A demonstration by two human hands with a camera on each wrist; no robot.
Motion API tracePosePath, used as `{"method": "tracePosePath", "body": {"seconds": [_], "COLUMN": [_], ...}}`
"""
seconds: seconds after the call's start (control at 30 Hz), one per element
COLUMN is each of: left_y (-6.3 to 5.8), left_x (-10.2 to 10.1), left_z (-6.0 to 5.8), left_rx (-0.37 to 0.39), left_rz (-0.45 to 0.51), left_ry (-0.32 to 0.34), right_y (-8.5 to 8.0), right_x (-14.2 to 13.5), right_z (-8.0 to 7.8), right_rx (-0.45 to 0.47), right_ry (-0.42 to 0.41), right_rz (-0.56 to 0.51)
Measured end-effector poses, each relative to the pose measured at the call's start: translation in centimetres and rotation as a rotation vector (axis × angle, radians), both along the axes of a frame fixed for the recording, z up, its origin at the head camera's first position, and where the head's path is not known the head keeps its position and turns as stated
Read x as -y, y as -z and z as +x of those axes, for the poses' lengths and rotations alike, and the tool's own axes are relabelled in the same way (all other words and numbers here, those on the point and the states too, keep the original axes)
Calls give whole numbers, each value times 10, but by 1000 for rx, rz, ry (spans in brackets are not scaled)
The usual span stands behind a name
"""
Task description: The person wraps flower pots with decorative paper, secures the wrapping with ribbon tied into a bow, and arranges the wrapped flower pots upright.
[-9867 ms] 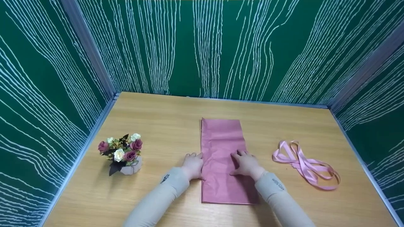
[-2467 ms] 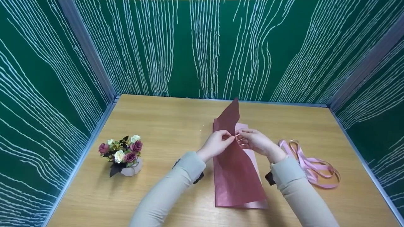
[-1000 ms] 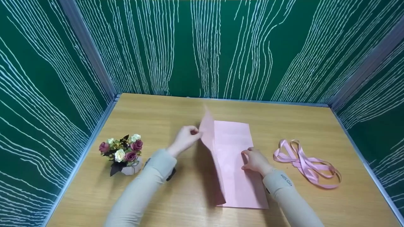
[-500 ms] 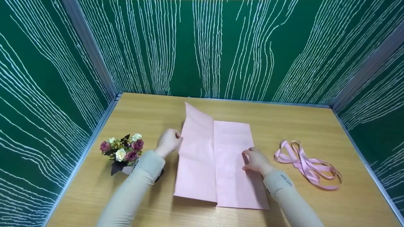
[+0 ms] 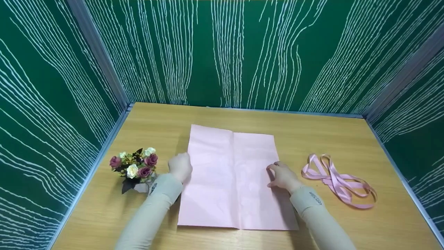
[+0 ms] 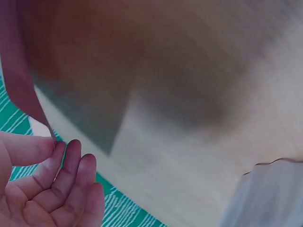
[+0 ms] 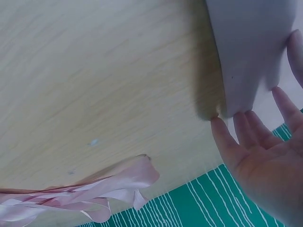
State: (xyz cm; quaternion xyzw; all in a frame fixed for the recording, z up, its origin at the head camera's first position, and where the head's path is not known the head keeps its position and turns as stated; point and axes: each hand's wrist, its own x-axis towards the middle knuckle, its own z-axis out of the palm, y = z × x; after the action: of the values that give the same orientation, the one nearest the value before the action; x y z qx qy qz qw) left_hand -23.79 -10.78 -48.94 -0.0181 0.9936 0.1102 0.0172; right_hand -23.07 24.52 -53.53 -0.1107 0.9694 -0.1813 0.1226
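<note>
A sheet of pink wrapping paper [image 5: 211, 180] lies unfolded in the middle of the table, a crease running down its centre. At its left edge is my left hand [image 5: 180, 167]; the left wrist view shows thumb and forefinger pinching the paper's raised edge [image 6: 21, 85], darker on its underside. My right hand [image 5: 283, 177] rests on the right half near that edge. In the right wrist view its fingertips [image 7: 241, 120] touch the paper [image 7: 251, 52] and the table beside it, loosely bent and spread.
A small pot of artificial roses [image 5: 133, 168] stands left of my left hand, its pot partly behind the sleeve. Loosely looped pink ribbon [image 5: 338, 182] lies on the wooden table [image 5: 312, 139] to the right. Green walls with white lines [image 5: 201, 52] enclose the table's back and sides.
The paper was a narrow folded strip, pinkish-red side up; my left hand has swung the upper layer over to the left and lowered it, showing the pale side. The right hand stays nearly still lately.
</note>
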Motion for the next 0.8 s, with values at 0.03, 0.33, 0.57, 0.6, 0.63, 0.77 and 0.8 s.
{"method": "tracePosePath", "body": {"seconds": [0.03, 0.33, 0.57, 0.6, 0.63, 0.77, 0.8], "left_y": [4, 27, 40, 41, 42, 44, 45], "left_x": [0, 2, -1, -2, -2, -3, -3], "left_z": [0, -2, -4, -4, -5, -5, -5], "left_rx": [4, 67, 30, 34, 42, 74, 76], "left_rz": [-15, -59, -152, -162, -171, -196, -201], "left_ry": [-1, -26, -2, 4, 10, 15, 17], "right_y": [0, 3, 3, 4, 4, 5, 5], "right_x": [-1, -1, -3, -3, -3, -2, -2], "right_z": [0, 0, 1, 1, 1, 0, 0], "right_rx": [-7, -54, -76, -79, -80, -72, -69], "right_ry": [0, -2, 7, 8, 9, 10, 6], "right_rz": [1, -8, -18, -15, -14, -17, -12]}}
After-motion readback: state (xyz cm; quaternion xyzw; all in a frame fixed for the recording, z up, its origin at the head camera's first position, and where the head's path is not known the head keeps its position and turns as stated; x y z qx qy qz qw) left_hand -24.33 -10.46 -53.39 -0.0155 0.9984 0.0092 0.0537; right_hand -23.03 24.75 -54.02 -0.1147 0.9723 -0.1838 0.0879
